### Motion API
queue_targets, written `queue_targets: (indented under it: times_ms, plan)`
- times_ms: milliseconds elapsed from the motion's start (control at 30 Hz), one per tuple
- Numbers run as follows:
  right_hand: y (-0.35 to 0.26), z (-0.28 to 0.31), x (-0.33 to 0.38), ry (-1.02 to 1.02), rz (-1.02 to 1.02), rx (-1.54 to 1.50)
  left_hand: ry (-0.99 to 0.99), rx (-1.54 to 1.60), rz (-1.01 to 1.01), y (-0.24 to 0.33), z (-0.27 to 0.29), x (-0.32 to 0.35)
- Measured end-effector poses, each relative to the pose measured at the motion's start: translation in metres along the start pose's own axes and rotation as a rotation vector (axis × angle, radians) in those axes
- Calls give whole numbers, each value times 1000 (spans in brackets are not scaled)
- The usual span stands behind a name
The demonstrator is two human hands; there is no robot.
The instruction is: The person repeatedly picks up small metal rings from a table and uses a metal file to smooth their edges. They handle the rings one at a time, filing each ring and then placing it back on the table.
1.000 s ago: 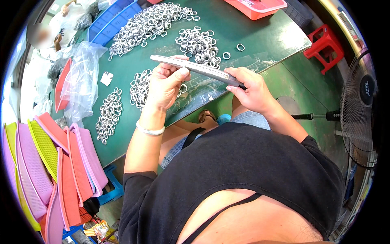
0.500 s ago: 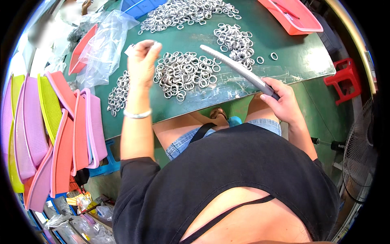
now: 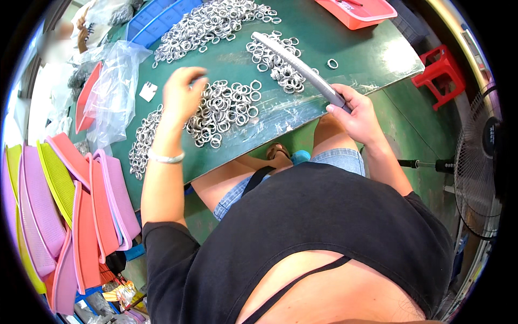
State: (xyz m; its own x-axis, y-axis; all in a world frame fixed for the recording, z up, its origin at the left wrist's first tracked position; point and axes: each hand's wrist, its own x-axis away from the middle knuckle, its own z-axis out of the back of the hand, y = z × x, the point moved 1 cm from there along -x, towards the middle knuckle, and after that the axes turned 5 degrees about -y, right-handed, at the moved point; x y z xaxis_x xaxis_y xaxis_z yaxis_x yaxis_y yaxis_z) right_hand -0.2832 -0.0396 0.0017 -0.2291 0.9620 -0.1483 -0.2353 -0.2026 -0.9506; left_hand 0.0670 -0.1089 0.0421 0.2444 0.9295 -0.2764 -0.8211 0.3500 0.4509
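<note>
Silver rings [image 3: 224, 110] lie heaped right under the left hand [image 3: 181, 94], fingers curled down into them, grip unclear. Right hand [image 3: 356, 113] clamps a grey rod [image 3: 299, 67] angled across the green surface [image 3: 372, 59]. Stacked pink trays [image 3: 81, 216] sit left, a fan [image 3: 485, 173] right.

Silver metal rings [image 3: 224, 110] litter a dark green table [image 3: 372, 54]; a red-orange tray [image 3: 359, 12], pink and yellow-green baskets [image 3: 59, 200], a red stool [image 3: 442, 70] surround it.
</note>
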Motion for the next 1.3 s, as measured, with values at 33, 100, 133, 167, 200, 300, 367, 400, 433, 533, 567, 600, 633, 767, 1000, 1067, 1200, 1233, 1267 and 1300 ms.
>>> queue_targets:
  times_ms: [33,100,133,167,200,300,367,400,433,533,567,600,633,767,1000,1067,1200,1233,1267,1300]
  plan:
    - [1,0,0,1,9,-2,-69,9,-71,21,-10,-10]
    - [2,1,2,-3,23,-4,-166,36,-172,47,-30,-27]
    - [3,2,3,-5,30,-7,-197,-2,-203,59,-36,-34]
    - [4,3,4,-8,37,-10,-227,-40,-234,66,-40,-39]
    - [3,4,5,-7,49,17,-246,-73,-269,65,-45,-44]
    - [3,9,7,-72,-24,23,-276,-126,-348,54,-59,-53]
    - [2,10,8,-72,-22,37,-265,-93,-367,50,-61,-53]
    - [2,10,8,-72,-21,43,-227,-99,-399,46,-61,-52]
    - [4,10,8,-49,9,42,-257,98,-245,43,-59,-52]
    - [7,10,7,-29,39,32,-380,774,130,37,-49,-49]
    - [5,11,7,-54,8,24,-330,1003,180,40,-45,-44]
    - [3,11,7,-78,-23,16,-305,1157,198,42,-41,-40]
    - [2,11,7,-81,-25,32,-276,1314,213,42,-38,-37]
    - [-6,8,6,-88,24,80,-245,1507,232,46,-35,-29]
    - [-17,3,8,-94,114,148,-179,1472,281,70,-40,-20]
    - [-19,2,8,-105,115,170,-143,1446,273,74,-40,-17]
    - [-22,2,8,-91,146,215,-174,1544,222,73,-38,-13]
    - [-22,2,9,-87,150,224,-179,1553,237,76,-36,-11]
    - [-21,2,9,-84,155,234,-184,1561,252,78,-35,-10]
    - [-21,2,9,-80,159,243,-201,1563,230,78,-37,-10]
